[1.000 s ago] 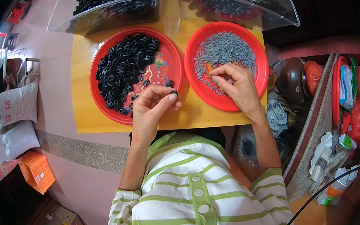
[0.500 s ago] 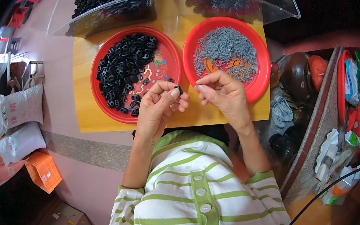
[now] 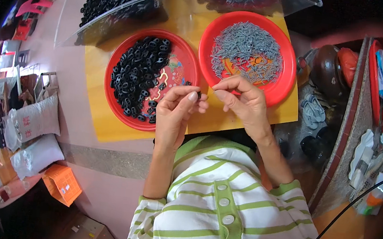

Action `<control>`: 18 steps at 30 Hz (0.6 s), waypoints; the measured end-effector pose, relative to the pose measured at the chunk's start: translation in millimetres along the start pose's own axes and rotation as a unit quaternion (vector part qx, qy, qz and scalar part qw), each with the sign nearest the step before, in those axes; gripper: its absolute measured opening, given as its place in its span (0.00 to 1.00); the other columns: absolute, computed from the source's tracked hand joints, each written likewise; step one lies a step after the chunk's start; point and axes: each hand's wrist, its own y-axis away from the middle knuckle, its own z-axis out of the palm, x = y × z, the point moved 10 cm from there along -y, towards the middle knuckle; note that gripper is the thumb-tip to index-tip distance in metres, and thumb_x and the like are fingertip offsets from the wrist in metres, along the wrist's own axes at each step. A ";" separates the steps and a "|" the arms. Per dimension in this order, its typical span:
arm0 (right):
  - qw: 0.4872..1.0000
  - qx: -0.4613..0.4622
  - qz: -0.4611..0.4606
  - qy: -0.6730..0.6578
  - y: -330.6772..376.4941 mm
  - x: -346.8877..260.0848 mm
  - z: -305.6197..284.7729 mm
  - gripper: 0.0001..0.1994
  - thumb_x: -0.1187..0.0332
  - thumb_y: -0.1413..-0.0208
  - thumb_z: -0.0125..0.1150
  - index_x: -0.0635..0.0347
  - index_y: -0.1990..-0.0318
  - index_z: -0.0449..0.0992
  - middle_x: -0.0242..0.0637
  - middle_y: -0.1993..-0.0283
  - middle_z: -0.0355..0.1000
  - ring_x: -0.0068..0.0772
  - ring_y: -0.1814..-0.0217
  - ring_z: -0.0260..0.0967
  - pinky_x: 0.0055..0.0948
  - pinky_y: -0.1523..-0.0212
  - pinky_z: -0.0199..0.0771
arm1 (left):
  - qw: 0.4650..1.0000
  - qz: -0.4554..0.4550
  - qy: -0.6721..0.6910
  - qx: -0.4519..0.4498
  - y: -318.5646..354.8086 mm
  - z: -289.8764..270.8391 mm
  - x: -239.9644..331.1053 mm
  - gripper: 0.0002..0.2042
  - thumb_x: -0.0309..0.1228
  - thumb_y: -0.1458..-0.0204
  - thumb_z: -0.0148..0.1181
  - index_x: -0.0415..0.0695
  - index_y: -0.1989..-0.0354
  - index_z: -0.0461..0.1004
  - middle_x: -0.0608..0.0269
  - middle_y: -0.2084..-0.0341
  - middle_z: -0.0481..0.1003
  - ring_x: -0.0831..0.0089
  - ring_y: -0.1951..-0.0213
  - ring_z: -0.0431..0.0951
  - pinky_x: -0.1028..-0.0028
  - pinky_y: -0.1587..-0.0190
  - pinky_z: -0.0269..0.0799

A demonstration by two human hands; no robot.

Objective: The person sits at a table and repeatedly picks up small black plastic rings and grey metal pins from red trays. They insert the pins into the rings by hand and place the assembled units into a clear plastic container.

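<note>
My left hand [image 3: 176, 113] pinches a small black plastic piece [image 3: 198, 94] between thumb and fingers, just in front of the two plates. Close beside it, my right hand [image 3: 243, 105] has thumb and forefinger pressed together; what lies between their tips is too small to make out. Behind my left hand is a red plate [image 3: 183, 53] heaped with small black oval pieces [image 3: 138, 72] with holes. A second red plate [image 3: 286, 66], behind my right hand, holds many thin grey screw-like pins [image 3: 248, 44].
Both plates rest on a yellow board [image 3: 90, 113]. Beyond them stand a clear bin [image 3: 113, 15] of black pieces and another clear bin [image 3: 278, 5]. A brown jar [image 3: 326, 66] is at the right, near a stone-like ledge [image 3: 337, 149]. An orange box [image 3: 62, 185] sits low at left.
The whole view has shifted a little, with the scene sliding right. My fingertips are slightly nearer each other, and the black piece shows less between my left fingers.
</note>
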 end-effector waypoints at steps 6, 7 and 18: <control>0.988 0.004 -0.127 0.084 -3.0 -18.8 15.1 0.04 0.72 0.46 0.60 0.61 0.64 0.76 0.31 0.66 0.72 0.21 0.61 0.68 0.20 0.65 0.68 | 1.000 0.003 0.002 0.002 2.3 0.3 4.7 0.10 0.21 0.45 0.55 0.32 0.55 0.70 0.53 0.66 0.77 0.70 0.65 0.79 0.76 0.60 0.77; 0.984 0.002 -0.148 0.099 -3.7 -21.4 17.4 0.04 0.72 0.46 0.60 0.61 0.64 0.76 0.32 0.66 0.71 0.22 0.61 0.69 0.20 0.64 0.68 | 1.000 0.000 -0.005 0.004 3.2 -1.1 4.2 0.10 0.21 0.45 0.55 0.32 0.56 0.70 0.53 0.66 0.77 0.70 0.64 0.80 0.76 0.59 0.77; 0.991 -0.012 -0.091 0.094 -5.8 -8.3 34.8 0.04 0.74 0.45 0.58 0.64 0.64 0.75 0.34 0.67 0.71 0.24 0.64 0.70 0.23 0.64 0.70 | 1.000 -0.010 0.005 0.011 8.0 -14.1 5.7 0.08 0.23 0.44 0.54 0.33 0.60 0.74 0.56 0.70 0.77 0.74 0.70 0.77 0.77 0.65 0.74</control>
